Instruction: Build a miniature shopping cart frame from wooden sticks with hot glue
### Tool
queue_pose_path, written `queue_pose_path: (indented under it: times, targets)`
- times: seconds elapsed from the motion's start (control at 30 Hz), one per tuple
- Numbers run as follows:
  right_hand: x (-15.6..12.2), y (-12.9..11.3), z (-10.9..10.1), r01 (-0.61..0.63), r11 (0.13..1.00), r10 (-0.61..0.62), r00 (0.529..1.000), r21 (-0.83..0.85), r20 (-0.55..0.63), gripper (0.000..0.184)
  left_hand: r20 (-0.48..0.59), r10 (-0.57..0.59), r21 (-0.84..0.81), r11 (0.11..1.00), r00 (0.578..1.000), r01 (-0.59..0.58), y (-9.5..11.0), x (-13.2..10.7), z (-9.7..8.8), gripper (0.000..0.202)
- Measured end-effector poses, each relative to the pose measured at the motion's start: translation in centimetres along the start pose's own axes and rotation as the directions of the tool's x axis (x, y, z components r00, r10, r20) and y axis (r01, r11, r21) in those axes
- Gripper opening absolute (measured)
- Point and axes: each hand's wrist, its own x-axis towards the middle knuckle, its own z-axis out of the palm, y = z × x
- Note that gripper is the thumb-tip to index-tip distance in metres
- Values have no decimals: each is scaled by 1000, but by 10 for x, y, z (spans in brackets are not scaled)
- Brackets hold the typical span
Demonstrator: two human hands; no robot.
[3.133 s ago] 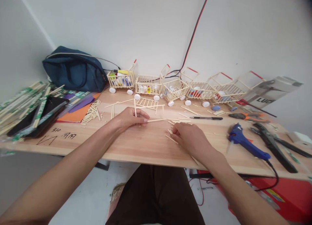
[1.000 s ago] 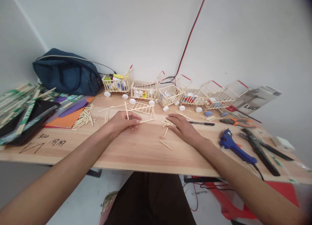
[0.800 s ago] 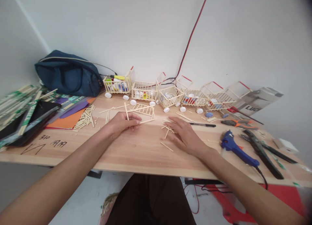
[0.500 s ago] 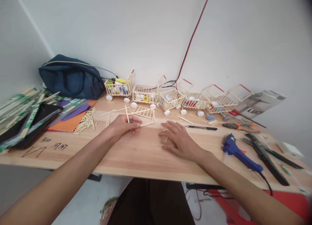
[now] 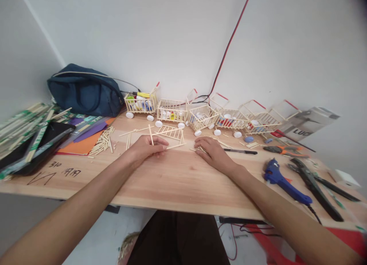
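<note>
Left-hand grip, head view: thumb and fingers of the left hand (image 5: 147, 147) are pinched on a thin stick frame (image 5: 175, 146), left of the pen (image 5: 243, 152).
Right-hand grip: fingers of the right hand (image 5: 213, 152) curl low over short sticks (image 5: 195, 149), just left of the pen; whether any is gripped, I cannot tell.
Frame risk: its thin joints look weak, so a hard pinch or a knock against the slatted panel (image 5: 169, 132), behind it and left of the pen, could twist one loose.
Stick risk: dragging fingers could scatter the short sticks or roll the pen.
Glue gun risk: the glue gun (image 5: 286, 182) lies right of the pen, nearer the person; a swinging right forearm could bump it or snag its cord (image 5: 314, 213).
Hidden: the frame's pinched corner, and most sticks beneath the right hand.
Hard to make out: whether frame and panel touch.
Cut off: the red object (image 5: 345, 238) below the table (image 5: 172, 188), right of the pen.
</note>
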Motion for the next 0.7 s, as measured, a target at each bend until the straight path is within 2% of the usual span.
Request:
queue_pose_path:
  times: [0.27, 0.4, 0.5, 0.6, 0.7]
  targets:
    - [8, 9, -2, -28, 999, 29, 998, 20, -51, 23, -8, -10, -28, 1000, 1000, 10, 3, -2, 1, 38]
    - [0, 10, -19, -106, 994, 107, 982, 14, -156, 30, -7, -13, -8, 1000, 1000, 13, 2, -1, 0, 38]
    - [-12, 5, -36, -196, 979, 182, 959, -46, -219, 28, 12, -12, 11, 1000, 1000, 12, 0, 0, -1, 39]
    - [-24, -6, -43, -232, 971, 218, 959, -59, -181, 19, 24, -16, 8, 1000, 1000, 16, 1, -1, 0, 40]
    - [-28, -20, -39, -242, 968, 235, 967, -69, -96, 14, 21, -30, 6, 1000, 999, 30, 3, -1, 1, 39]
